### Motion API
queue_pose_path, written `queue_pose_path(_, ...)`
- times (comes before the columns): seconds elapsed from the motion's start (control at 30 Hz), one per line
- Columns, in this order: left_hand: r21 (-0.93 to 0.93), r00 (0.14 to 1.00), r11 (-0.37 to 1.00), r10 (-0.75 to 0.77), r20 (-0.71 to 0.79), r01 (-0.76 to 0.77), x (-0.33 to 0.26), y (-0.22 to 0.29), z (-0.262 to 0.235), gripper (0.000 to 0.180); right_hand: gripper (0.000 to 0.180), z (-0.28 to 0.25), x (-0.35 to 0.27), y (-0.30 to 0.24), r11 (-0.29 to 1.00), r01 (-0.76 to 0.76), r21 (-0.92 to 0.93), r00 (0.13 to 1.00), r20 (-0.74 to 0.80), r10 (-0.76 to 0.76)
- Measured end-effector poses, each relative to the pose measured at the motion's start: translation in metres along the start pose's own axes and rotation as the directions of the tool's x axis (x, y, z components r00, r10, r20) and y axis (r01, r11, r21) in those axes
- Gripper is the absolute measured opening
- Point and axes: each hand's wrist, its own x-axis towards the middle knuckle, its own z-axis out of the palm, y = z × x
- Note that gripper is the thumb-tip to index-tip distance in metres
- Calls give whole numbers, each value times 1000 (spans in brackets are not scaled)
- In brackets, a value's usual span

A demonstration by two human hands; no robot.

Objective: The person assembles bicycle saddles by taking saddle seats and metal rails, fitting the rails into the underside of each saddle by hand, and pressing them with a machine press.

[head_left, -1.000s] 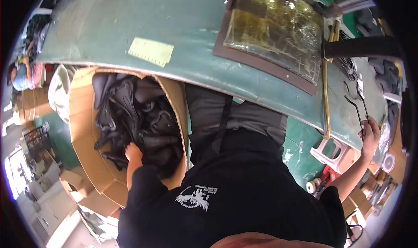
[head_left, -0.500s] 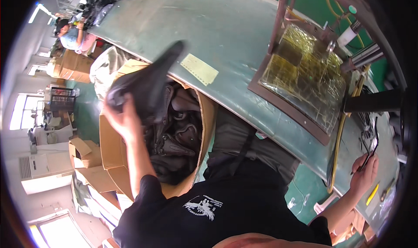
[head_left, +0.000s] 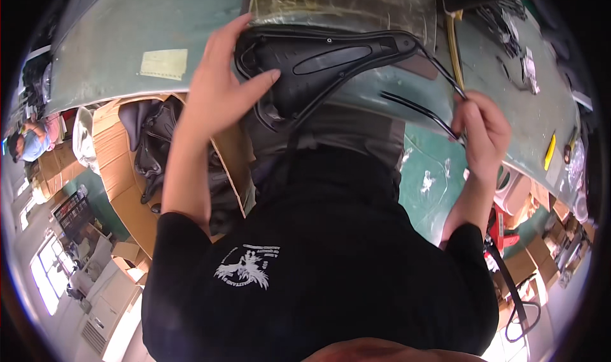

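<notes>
A black bicycle saddle (head_left: pixel 302 62) is held over the bench edge with its hollow underside up and its narrow nose to the right. My left hand (head_left: pixel 219 85) grips its wide rear end, thumb on the underside and fingers at the far edge. In my right hand (head_left: pixel 482 130) are thin, glossy black saddle rails (head_left: pixel 417 107), pinched between thumb and fingers. One rail reaches up to the saddle's nose, where it appears to touch; the other points left, apart from the saddle. The part of the rails inside my fingers is hidden.
An open cardboard box (head_left: pixel 122 165) with several black saddles stands left, below the bench (head_left: pixel 114 37). Beyond the saddle is a press plate under shiny yellowish film (head_left: pixel 344 2). More black rails (head_left: pixel 499 25) and a yellow-handled tool (head_left: pixel 550 152) lie right. A person (head_left: pixel 28 139) is far left.
My view has turned right. The saddle has gone from above the box to the bench edge in front of me. My right hand has brought the rails from the bench's right side to its nose.
</notes>
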Motion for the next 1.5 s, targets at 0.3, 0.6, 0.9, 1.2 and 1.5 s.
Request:
queue_pose_path(0.3,5,924,982,176,340,-189,16,-9,7,36,14,83,8,2,932,271,-242,939,280,-201)
queue_pose_path(0.6,-594,982,783,-124,142,185,-57,-17,57,33,16,68,2,11,929,232,-289,914,392,-106)
queue_pose_path(0.9,-389,995,919,86,55,-58,-73,-14,57,33,19,65,4,-5,863,397,-314,821,541,-181)
queue_pose_path(1.2,-687,949,684,-26,313,245,-75,-9,51,33,16,66,-3,-2,872,383,-304,831,525,-182)
queue_pose_path(1.5,-632,742,606,99,663,484,-54,-5,42,47,23,92,13,-19,640,740,-205,586,664,-464)
